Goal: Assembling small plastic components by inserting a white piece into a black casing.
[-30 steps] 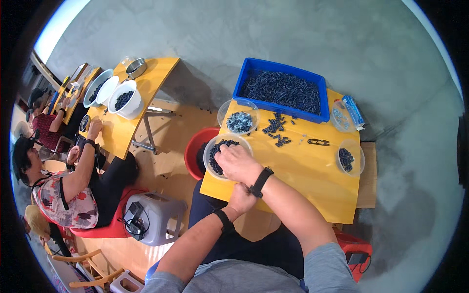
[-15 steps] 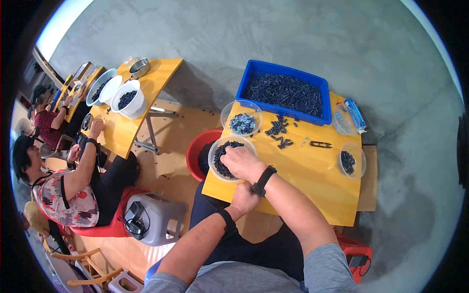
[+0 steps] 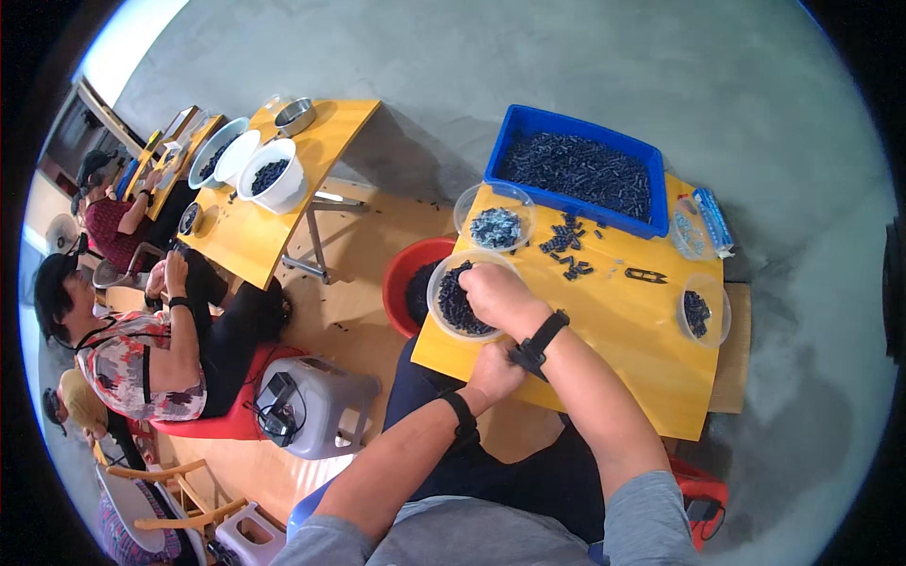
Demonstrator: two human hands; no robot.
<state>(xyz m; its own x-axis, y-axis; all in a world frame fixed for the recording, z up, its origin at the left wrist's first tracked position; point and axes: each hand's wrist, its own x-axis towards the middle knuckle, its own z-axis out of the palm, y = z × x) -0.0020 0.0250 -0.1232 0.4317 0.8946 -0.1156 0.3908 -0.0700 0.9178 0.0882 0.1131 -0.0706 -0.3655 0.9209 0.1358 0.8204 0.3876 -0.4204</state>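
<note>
My right hand (image 3: 500,297) reaches into a round clear tub (image 3: 437,300) of small black tube-like pieces (image 3: 459,307) at the table's near left corner. Its fingers curl down against the pieces, and their tips are hidden, so what they grip does not show. Just below my right wrist, at the table's near edge, is my left hand (image 3: 496,370); its fingers are covered by the right wrist. Behind the tub stands another clear tub (image 3: 464,209) with pale blue small pieces (image 3: 495,227). Loose black pieces (image 3: 566,241) lie scattered to its right.
A blue bin (image 3: 661,189) of black pieces sits at the back of the yellow table (image 3: 613,368). Thread snips (image 3: 645,275), a small clear tub (image 3: 723,307) and a blue-and-clear package (image 3: 713,222) lie rightward. A red bucket (image 3: 394,288) stands left; a co-worker (image 3: 142,363) sits beyond.
The whole scene has shifted to the right in view. My right hand stays in the tub, my left below it. The co-worker's hand has left their table and come together with the other.
</note>
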